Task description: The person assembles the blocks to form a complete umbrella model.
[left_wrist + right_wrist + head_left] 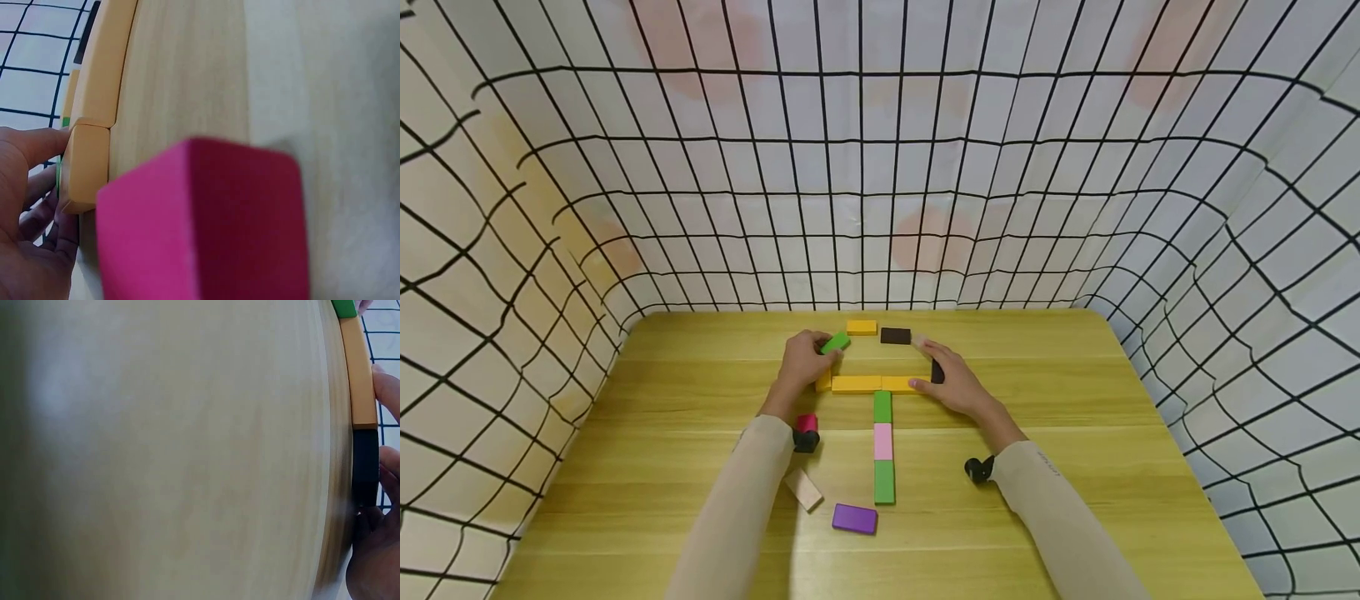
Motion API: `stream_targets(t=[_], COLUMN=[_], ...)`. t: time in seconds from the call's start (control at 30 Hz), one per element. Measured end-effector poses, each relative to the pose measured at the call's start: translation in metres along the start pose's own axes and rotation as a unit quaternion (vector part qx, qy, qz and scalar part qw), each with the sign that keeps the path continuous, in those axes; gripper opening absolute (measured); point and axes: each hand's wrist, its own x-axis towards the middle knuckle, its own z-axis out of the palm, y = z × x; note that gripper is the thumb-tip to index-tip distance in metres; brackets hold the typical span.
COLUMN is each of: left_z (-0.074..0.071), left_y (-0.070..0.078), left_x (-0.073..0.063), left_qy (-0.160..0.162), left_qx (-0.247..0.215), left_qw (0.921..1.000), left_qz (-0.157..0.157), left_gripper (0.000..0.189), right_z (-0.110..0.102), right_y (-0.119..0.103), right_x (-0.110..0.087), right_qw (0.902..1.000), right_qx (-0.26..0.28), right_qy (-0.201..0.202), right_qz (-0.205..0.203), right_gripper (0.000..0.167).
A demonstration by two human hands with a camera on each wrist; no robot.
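My left hand (805, 364) holds a green block (835, 342) between thumb and fingers, above the left end of the yellow row; in the left wrist view an orange-yellow block (87, 165) partly hides it. The row is made of yellow blocks (856, 384) laid end to end. Over its right end spreads my right hand (958, 383), fingertips at a pale block (919, 340) and thumb at a yellow block (897, 383). A black block (937, 372) stands beside that thumb, partly covered by the hand. Behind the row lie another yellow block (861, 327) and black block (895, 336).
From the row a column of green (882, 407), pink (883, 442) and green blocks runs toward me. A red-pink block (807, 422) stands by the left wrist. Nearer lie a beige block (804, 489) and a purple block (854, 518). Black wire mesh (880, 192) encloses the wooden table (1037, 533).
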Motion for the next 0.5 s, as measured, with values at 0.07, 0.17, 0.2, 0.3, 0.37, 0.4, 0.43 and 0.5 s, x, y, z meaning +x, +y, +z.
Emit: stream_targets(t=[0.07, 0.17, 0.2, 0.3, 0.37, 0.4, 0.43, 0.5], left_z=[-0.0015, -0.0039, -0.0047, -0.0067, -0.0080, -0.0084, -0.0086, -0.0087], left_y=[0.0000, -0.0006, -0.0008, -0.0009, -0.0005, -0.0003, -0.0001, 0.0001], left_x=[0.0001, 0.0012, 0.0016, 0.0021, 0.0017, 0.0014, 0.0011, 0.0005], left_qy=[-0.006, -0.013, -0.014, -0.017, -0.018, -0.018, -0.017, -0.017], left_qx=[0.002, 0.006, 0.007, 0.006, 0.004, 0.005, 0.005, 0.006], left_qw=[1.0000, 0.9999, 0.9999, 0.9998, 0.9998, 0.9998, 0.9998, 0.9998], left_qz=[-0.003, -0.005, -0.006, -0.006, -0.007, -0.006, -0.005, -0.002], left_gripper=[0.044, 0.042, 0.041, 0.039, 0.038, 0.038, 0.038, 0.038], right_z=[-0.0001, -0.0001, -0.0002, -0.0002, -0.0006, -0.0010, -0.0010, -0.0011], right_y=[-0.0001, -0.0001, -0.0002, -0.0004, -0.0008, -0.0010, -0.0010, -0.0011], right_x=[0.0000, -0.0002, -0.0003, -0.0002, -0.0006, -0.0008, -0.0009, -0.0012], right_qw=[1.0000, 1.0000, 1.0000, 1.0000, 1.0000, 1.0000, 1.0000, 1.0000], right_qx=[-0.002, -0.003, -0.003, -0.001, 0.000, 0.002, 0.003, 0.006], right_qy=[0.000, 0.003, 0.003, 0.001, 0.000, 0.000, 0.000, 0.002], right_qz=[0.000, -0.002, -0.002, 0.000, -0.001, 0.000, -0.001, -0.003], right_gripper=[0.087, 0.086, 0.086, 0.087, 0.087, 0.087, 0.087, 0.087])
